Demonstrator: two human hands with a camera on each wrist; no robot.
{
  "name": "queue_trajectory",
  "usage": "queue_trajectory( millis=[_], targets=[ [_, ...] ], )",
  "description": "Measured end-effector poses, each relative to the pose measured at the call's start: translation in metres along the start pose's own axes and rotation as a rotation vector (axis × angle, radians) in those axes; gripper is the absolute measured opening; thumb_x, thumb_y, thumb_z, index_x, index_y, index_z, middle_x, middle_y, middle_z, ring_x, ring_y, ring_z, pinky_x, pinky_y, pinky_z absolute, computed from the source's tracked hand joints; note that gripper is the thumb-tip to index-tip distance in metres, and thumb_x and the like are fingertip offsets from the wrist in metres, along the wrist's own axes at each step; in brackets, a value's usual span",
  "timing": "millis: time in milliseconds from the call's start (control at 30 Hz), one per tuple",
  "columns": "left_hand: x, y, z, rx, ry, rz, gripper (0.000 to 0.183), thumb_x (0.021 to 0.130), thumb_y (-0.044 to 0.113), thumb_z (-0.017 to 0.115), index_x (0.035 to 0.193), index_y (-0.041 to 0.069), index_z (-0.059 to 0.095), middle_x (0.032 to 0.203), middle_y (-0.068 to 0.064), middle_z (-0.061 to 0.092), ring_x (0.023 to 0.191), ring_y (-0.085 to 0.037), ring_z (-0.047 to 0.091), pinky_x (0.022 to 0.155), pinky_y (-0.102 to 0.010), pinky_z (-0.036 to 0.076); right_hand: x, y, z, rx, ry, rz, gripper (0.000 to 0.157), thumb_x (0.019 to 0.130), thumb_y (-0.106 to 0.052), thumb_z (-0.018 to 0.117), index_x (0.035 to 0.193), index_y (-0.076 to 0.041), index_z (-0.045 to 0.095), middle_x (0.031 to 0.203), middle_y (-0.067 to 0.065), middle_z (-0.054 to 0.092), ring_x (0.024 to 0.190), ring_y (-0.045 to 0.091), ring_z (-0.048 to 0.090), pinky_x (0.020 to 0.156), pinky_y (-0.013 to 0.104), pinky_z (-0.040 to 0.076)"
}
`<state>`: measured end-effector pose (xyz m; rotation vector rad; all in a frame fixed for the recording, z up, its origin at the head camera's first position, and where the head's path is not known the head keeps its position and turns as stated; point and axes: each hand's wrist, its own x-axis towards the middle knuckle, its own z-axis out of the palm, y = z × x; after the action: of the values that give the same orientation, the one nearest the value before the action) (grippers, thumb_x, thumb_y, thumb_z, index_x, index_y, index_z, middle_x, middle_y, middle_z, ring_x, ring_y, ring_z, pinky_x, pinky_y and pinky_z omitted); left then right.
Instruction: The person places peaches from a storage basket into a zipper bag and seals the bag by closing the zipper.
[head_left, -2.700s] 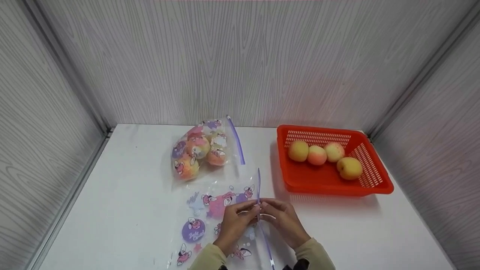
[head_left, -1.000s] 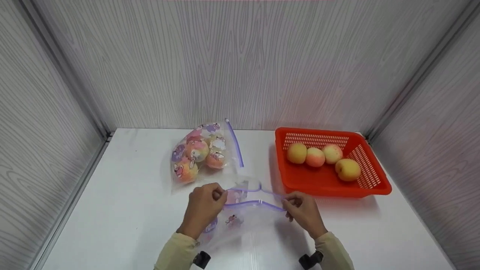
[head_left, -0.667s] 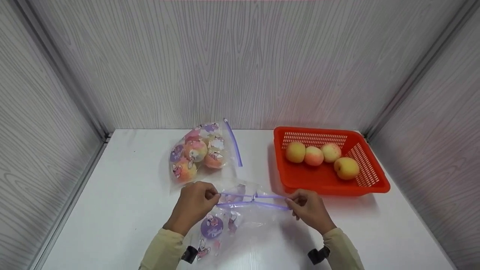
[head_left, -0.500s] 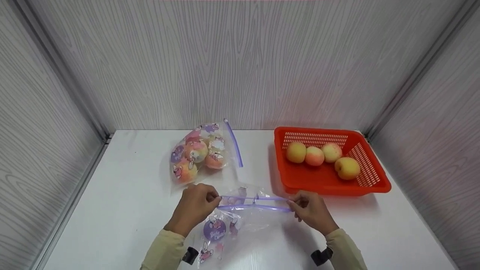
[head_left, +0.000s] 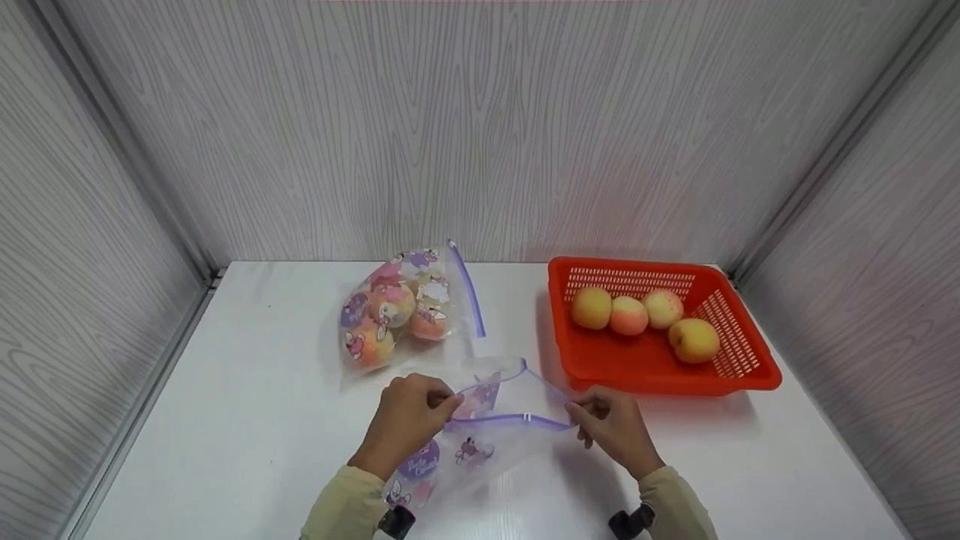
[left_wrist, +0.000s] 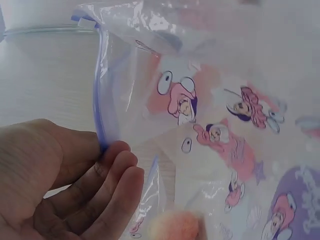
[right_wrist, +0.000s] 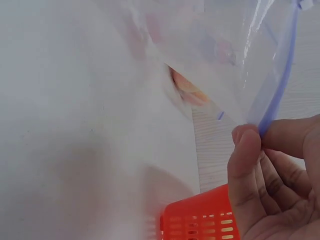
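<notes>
A clear zip bag [head_left: 469, 452] with pink and purple cartoon prints is stretched between my two hands, its purple-edged mouth parted into a wide gap. My left hand [head_left: 414, 420] pinches one end of the purple zip strip [left_wrist: 98, 90] between thumb and fingers. At the other end, my right hand [head_left: 613, 426] pinches the strip [right_wrist: 281, 85] the same way. No fruit shows inside this bag. Behind my left hand lies a second printed zip bag [head_left: 409, 262] holding several peaches [head_left: 429, 322], its purple strip on the right side.
A red plastic basket [head_left: 637, 375] stands at the back right, close beyond my right hand, with several yellow and pink peaches [head_left: 628, 315] in it. Grey wood-patterned panels [head_left: 480, 135] enclose the white table [head_left: 247, 390] at the back and both sides.
Earlier both hands were together at the middle of the zip strip with the bag lying flat. They have since moved apart to its ends, and the bag's mouth has spread wider.
</notes>
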<state>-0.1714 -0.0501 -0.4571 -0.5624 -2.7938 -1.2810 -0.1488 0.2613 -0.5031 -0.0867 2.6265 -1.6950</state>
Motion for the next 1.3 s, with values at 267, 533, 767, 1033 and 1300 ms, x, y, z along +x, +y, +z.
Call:
queue_trajectory(
  millis=[267, 533, 767, 1033, 1300],
  targets=[
    [0.002, 0.012, 0.013, -0.170, -0.048, -0.028, 0.013, 0.089, 0.016, 0.065, 0.082, 0.011, 0.074, 0.062, 0.008, 0.062, 0.052, -0.006, 0.059, 0.051, -0.022, 0.052, -0.001, -0.007, 0.012, 0.008, -0.002, 0.007, 0.018, 0.086, -0.013, 0.071, 0.098, 0.000, 0.068, 0.073, 0.011, 0.064, 0.056, 0.024, 0.060, 0.051, 0.035, 0.057],
    [0.003, 0.014, 0.026, -0.239, 0.013, -0.066, 0.009, 0.086, 0.018, 0.067, 0.082, 0.012, 0.073, 0.067, 0.006, 0.066, 0.057, -0.006, 0.062, 0.055, -0.022, 0.055, -0.009, -0.033, 0.023, 0.012, -0.055, -0.015, 0.012, 0.088, -0.005, 0.066, 0.096, 0.003, 0.065, 0.074, 0.016, 0.065, 0.059, 0.038, 0.060, 0.053, 0.040, 0.057],
    [-0.001, 0.013, 0.012, 0.008, 0.051, -0.080, 0.009, 0.070, 0.017, 0.071, 0.071, 0.016, 0.062, 0.061, 0.010, 0.058, 0.056, -0.007, 0.053, 0.056, -0.027, 0.047, -0.002, -0.005, 0.017, -0.055, 0.004, 0.044, 0.016, 0.088, -0.010, 0.067, 0.100, 0.000, 0.065, 0.072, 0.008, 0.061, 0.055, 0.019, 0.056, 0.050, 0.030, 0.055],
    [-0.002, 0.009, -0.023, 0.056, 0.039, -0.156, 0.013, 0.071, 0.016, 0.075, 0.072, 0.016, 0.062, 0.068, 0.004, 0.058, 0.064, -0.013, 0.054, 0.054, -0.025, 0.049, -0.003, -0.002, -0.002, -0.079, -0.011, 0.034, 0.009, 0.087, -0.012, 0.069, 0.093, -0.005, 0.067, 0.073, 0.007, 0.061, 0.054, 0.019, 0.056, 0.049, 0.032, 0.055],
    [-0.004, 0.000, -0.022, 0.098, 0.003, -0.112, 0.009, 0.073, 0.017, 0.076, 0.069, 0.015, 0.068, 0.064, 0.007, 0.061, 0.058, -0.008, 0.055, 0.053, -0.023, 0.050, -0.006, 0.000, -0.008, -0.076, -0.049, -0.006, 0.008, 0.087, -0.010, 0.069, 0.091, -0.004, 0.067, 0.073, 0.007, 0.062, 0.054, 0.019, 0.056, 0.049, 0.034, 0.056]
  ],
)
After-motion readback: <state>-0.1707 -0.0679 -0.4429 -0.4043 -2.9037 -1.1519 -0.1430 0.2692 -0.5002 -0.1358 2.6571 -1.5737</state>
